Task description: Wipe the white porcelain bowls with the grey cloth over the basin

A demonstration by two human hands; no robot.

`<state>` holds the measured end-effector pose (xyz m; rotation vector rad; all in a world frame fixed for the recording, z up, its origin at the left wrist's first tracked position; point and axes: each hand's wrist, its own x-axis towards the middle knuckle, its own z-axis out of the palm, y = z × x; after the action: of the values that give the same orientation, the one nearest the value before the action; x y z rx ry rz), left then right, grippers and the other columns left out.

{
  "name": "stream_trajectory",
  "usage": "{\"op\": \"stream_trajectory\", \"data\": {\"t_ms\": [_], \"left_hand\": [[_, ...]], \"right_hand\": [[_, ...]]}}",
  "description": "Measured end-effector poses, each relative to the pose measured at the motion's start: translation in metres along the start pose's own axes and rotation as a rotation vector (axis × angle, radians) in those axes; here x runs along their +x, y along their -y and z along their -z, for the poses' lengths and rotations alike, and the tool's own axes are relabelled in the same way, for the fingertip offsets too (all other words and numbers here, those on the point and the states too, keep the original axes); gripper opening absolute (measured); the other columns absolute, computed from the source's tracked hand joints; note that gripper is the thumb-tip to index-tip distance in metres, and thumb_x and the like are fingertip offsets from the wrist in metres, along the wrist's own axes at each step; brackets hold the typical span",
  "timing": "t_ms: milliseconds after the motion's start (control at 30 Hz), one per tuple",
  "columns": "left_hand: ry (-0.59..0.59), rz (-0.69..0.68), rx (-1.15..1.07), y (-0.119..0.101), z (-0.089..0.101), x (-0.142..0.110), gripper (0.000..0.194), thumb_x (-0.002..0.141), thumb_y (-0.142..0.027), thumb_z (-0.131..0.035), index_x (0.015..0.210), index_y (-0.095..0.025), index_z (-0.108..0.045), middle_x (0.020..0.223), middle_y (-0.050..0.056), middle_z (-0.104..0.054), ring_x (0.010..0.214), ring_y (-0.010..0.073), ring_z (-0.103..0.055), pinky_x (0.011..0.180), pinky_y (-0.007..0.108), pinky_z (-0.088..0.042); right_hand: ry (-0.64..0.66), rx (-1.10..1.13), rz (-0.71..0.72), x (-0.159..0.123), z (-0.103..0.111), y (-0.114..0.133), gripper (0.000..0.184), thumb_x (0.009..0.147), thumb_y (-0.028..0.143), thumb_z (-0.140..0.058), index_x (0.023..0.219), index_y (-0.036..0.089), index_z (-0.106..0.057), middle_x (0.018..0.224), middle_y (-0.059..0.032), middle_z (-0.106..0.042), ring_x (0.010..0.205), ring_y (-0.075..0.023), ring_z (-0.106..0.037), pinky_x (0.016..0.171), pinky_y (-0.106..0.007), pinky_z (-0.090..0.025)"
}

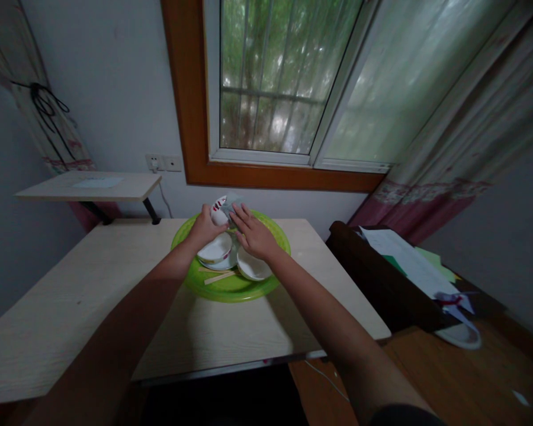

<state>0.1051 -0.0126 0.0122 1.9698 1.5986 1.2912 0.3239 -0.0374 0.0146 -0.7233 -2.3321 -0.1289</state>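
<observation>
My left hand [204,228] grips a white bowl [219,216] with red marks, tilted up above the green basin [231,294]. My right hand [254,232] presses a grey cloth [232,202] against the bowl's right side, its fingers over the cloth. Below my hands, inside the basin, a white bowl with a patterned side [215,248] rests on a white plate [217,265]. Another white bowl [252,266] leans to the right, partly under my right wrist. Light wooden chopsticks [219,277] lie at the front. My hands hide part of the basin's far side.
The basin stands on a pale wooden table [160,331]. A small raised shelf [93,186] with a paper on it is at the back left. Behind are wall sockets [163,163] and a window [275,77]. Papers [400,260] lie on dark furniture to the right.
</observation>
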Motion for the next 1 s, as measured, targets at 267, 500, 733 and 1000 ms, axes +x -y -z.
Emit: {"op": "stream_trajectory", "data": {"t_ms": [267,500,733,1000], "left_hand": [[0.089,-0.106,0.100,0.000,0.001,-0.004,0.056,0.070,-0.044,-0.080,0.108,-0.021,-0.047,0.104,0.009,-0.066,0.094,0.0265,-0.067,0.076,0.034,-0.051],[0.022,-0.051,-0.067,0.007,0.000,-0.001,0.063,0.068,-0.048,-0.080,0.112,-0.021,-0.044,0.102,0.008,-0.064,0.087,0.0233,-0.067,0.072,0.033,-0.052],[0.098,-0.061,-0.237,0.016,-0.007,0.000,0.069,0.070,-0.046,-0.080,0.120,-0.019,-0.041,0.114,0.010,-0.062,0.097,0.0220,-0.067,0.079,0.034,-0.056],[0.101,-0.126,-0.261,0.020,-0.010,0.000,0.075,0.070,-0.036,-0.082,0.132,-0.019,-0.042,0.132,0.016,-0.057,0.121,0.0254,-0.061,0.096,0.038,-0.055]], "right_hand": [[-0.088,0.151,-0.191,-0.003,-0.008,-0.015,0.072,0.107,0.052,-0.040,0.168,0.024,-0.014,0.174,-0.0087,-0.016,0.161,-0.0260,-0.017,0.131,-0.051,-0.021],[-0.128,0.388,-0.441,-0.004,-0.010,-0.021,0.086,0.095,0.063,-0.059,0.163,0.020,-0.029,0.161,-0.0171,-0.044,0.148,-0.0325,-0.044,0.123,-0.054,-0.034],[-0.226,0.476,-0.534,-0.006,-0.013,-0.025,0.083,0.088,0.059,-0.069,0.152,0.016,-0.040,0.150,-0.0189,-0.053,0.137,-0.0322,-0.052,0.119,-0.051,-0.039],[-0.257,0.420,-0.501,-0.010,-0.022,-0.036,0.088,0.086,0.064,-0.070,0.151,0.016,-0.036,0.150,-0.0207,-0.047,0.140,-0.0320,-0.047,0.122,-0.052,-0.034]]}}
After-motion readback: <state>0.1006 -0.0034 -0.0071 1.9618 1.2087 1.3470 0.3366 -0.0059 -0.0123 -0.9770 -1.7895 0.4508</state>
